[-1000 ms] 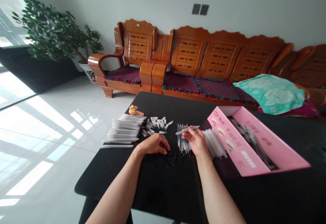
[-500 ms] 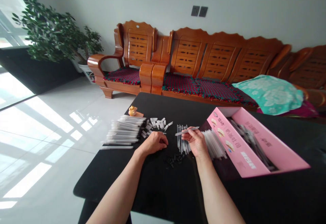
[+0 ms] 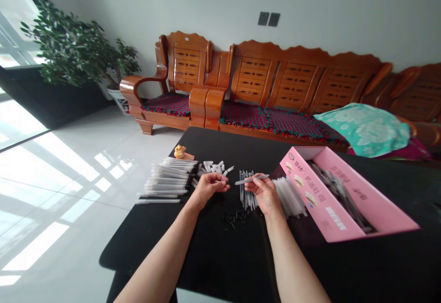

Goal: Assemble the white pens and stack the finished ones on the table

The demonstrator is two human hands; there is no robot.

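Note:
My right hand [image 3: 265, 193] pinches a translucent white pen [image 3: 248, 180] between thumb and fingers, one end pointing left toward my other hand. My left hand [image 3: 212, 187] has thumb and fingertips drawn together; whether something small is in them I cannot make out. Just behind it lie loose white pen caps [image 3: 210, 167]. Thin pen refills [image 3: 246, 197] lie in a row between my hands, partly under the right one. Small black plugs [image 3: 236, 218] are scattered nearer to me. Clear pen barrels [image 3: 290, 197] lie to the right of my right hand.
A stack of white pens with black ends [image 3: 168, 176] lies at the left on the black table [image 3: 155, 238]. Behind it sits a small yellow figure [image 3: 179, 151]. An open pink box [image 3: 310, 197] holding pens stands at the right. A wooden bench [image 3: 255, 73] is beyond.
My left hand has lifted off the table beside the caps, its fingers now turned toward the pen. The right hand keeps the pen, moved only slightly.

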